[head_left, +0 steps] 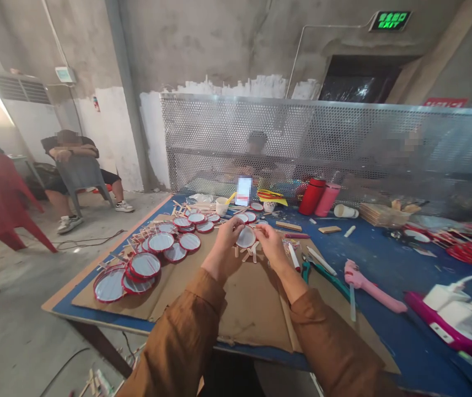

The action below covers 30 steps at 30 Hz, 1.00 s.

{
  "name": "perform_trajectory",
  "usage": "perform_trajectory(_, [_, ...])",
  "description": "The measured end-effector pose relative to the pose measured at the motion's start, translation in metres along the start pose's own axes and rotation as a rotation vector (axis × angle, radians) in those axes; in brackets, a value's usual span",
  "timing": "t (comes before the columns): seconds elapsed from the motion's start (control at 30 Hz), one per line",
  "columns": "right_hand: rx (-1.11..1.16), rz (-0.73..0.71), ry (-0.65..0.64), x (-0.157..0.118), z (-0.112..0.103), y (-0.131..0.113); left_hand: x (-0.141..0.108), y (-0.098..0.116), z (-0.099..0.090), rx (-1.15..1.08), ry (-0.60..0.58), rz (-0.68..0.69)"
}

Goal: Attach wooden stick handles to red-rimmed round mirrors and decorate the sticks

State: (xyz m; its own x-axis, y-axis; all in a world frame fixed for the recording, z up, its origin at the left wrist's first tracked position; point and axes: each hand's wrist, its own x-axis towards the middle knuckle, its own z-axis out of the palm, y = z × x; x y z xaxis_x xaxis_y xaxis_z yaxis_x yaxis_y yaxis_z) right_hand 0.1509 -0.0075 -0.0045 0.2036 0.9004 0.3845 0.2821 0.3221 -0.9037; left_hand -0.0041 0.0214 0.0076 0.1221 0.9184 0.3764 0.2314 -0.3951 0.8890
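Note:
My left hand (226, 242) and my right hand (272, 245) meet over the cardboard sheet, fingers closed on either side of a small round disc (246, 237). It has a pale face and a red rim, and is held up off the table. Thin flat wooden sticks (254, 253) lie just below it. More pale discs with red rims (160, 242) are piled to the left, some overlapping, with wooden sticks among them. Close to my right hand lie a white-and-red marker-like tube (294, 257) and teal-handled pliers (325, 273).
A pink glue gun (374, 286) and a purple power strip (438, 325) with white plugs lie at right. Behind my hands stand a lit phone (243, 191), cups and red and pink bottles (312, 196). A perforated metal screen (211, 138) borders the table's back. A person (73, 151) sits far left.

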Motion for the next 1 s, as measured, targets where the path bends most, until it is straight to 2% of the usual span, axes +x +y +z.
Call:
perform_trajectory(0.13, [0.162,0.122,-0.189,-0.005,-0.002,-0.011,-0.004,0.013,0.009,-0.047,-0.016,0.022])
perform_trajectory(0.23, [0.222,0.135,-0.256,-0.008,-0.007,-0.018,-0.006,0.018,0.012,-0.101,-0.035,0.005])
perform_trajectory(0.57, [0.320,0.108,-0.210,-0.007,-0.006,-0.017,-0.006,0.016,0.012,-0.128,-0.044,0.060])
perform_trajectory(1.0, [0.358,0.113,-0.240,-0.007,-0.010,-0.015,-0.003,0.000,0.014,-0.273,-0.171,0.101])
